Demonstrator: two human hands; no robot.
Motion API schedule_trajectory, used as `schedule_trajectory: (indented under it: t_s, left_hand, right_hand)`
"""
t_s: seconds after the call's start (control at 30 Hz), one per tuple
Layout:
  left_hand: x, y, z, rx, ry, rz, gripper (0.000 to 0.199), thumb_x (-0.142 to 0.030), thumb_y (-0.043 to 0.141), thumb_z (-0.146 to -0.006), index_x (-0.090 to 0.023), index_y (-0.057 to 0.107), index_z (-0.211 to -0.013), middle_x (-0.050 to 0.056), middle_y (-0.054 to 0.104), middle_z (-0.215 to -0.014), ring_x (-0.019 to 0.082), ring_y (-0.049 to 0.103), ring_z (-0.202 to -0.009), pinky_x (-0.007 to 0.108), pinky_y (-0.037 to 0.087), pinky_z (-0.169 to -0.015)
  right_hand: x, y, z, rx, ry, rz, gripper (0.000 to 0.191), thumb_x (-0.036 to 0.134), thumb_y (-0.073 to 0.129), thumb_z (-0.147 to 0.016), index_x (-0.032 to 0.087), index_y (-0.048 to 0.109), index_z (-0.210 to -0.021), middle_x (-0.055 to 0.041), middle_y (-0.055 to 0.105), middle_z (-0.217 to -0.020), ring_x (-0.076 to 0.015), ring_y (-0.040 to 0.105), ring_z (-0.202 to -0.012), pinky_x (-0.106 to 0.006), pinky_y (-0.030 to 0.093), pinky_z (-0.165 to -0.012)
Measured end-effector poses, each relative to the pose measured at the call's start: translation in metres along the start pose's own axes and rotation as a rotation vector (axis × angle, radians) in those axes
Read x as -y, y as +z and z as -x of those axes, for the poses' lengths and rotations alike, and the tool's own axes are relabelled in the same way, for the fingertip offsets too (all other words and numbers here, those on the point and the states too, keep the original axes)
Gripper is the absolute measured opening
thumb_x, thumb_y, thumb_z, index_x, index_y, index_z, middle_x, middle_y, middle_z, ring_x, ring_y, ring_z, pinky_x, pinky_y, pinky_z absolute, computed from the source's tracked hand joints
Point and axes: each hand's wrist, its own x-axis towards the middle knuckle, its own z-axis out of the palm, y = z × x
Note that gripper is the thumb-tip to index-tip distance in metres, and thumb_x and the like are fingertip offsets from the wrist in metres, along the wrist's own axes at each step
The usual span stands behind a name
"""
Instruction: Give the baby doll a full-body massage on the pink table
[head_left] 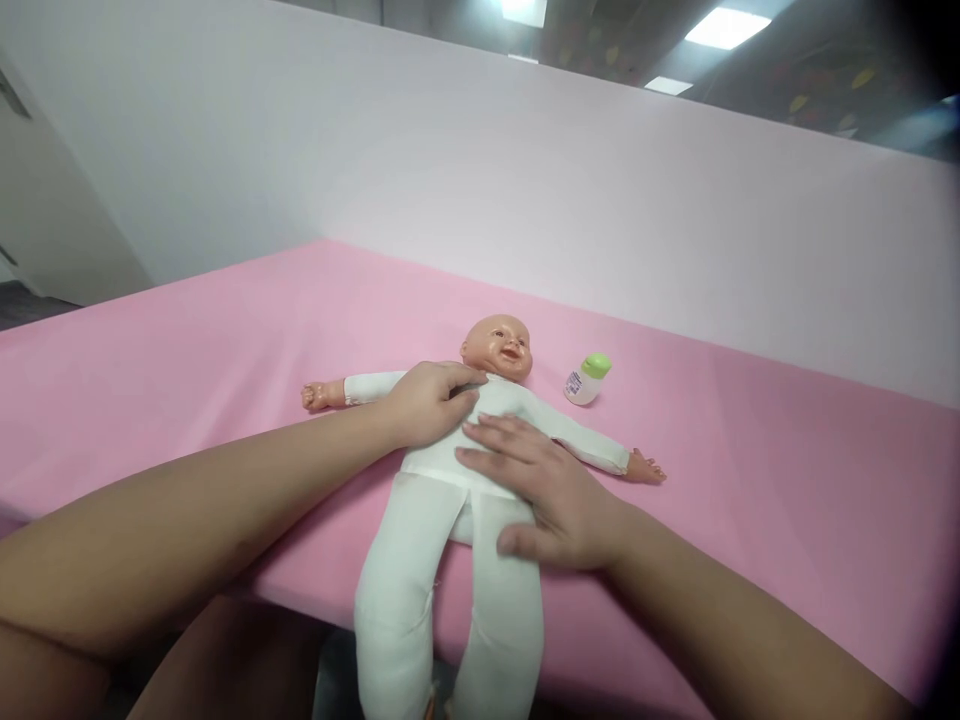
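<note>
A baby doll (439,460) with a white cloth body lies on its back, head away from me and arms spread wide. Its legs hang over the table's near edge. My left hand (435,400) rests on the doll's upper chest and shoulder, just below the chin, fingers stretched out. Across the belly and hip on the right side lies my right hand (551,485), its fingers spread and its thumb over the top of the leg. Neither hand is wrapped around anything. To the right of the doll's head stands a small clear bottle (587,380) with a green cap, tilted in the view.
Pink cloth (750,480) covers the table under the doll. A white wall panel (600,200) rises along the table's far side. At the far left is a pale door or cabinet front (56,190). My legs are below the near edge.
</note>
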Motion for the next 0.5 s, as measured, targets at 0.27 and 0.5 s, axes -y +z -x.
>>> schedule_trajectory:
  t_s: [0.27,0.5]
  left_hand:
    - [0.003,-0.003,-0.001,0.041,0.021,-0.035,0.04,-0.029,0.05,-0.096,-0.029,0.072,-0.129,-0.002,0.071,-0.135,0.023,0.065,-0.127,0.038,0.049,-0.112]
    - [0.006,-0.042,-0.003,0.242,0.143,-0.282,0.058,-0.014,0.057,-0.074,-0.03,0.07,-0.128,0.001,0.073,-0.131,0.028,0.067,-0.121,0.039,0.052,-0.105]
  right_hand:
    - [-0.045,-0.007,-0.003,-0.1,0.361,0.041,0.064,0.06,0.045,-0.104,0.028,0.039,-0.159,-0.0067,0.04,-0.165,-0.0282,0.036,-0.153,-0.052,0.033,-0.124]
    - [-0.037,-0.023,0.005,-0.196,0.461,0.115,0.041,0.03,0.049,-0.101,0.026,0.061,-0.14,-0.005,0.066,-0.141,-0.0263,0.062,-0.128,-0.045,0.049,-0.106]
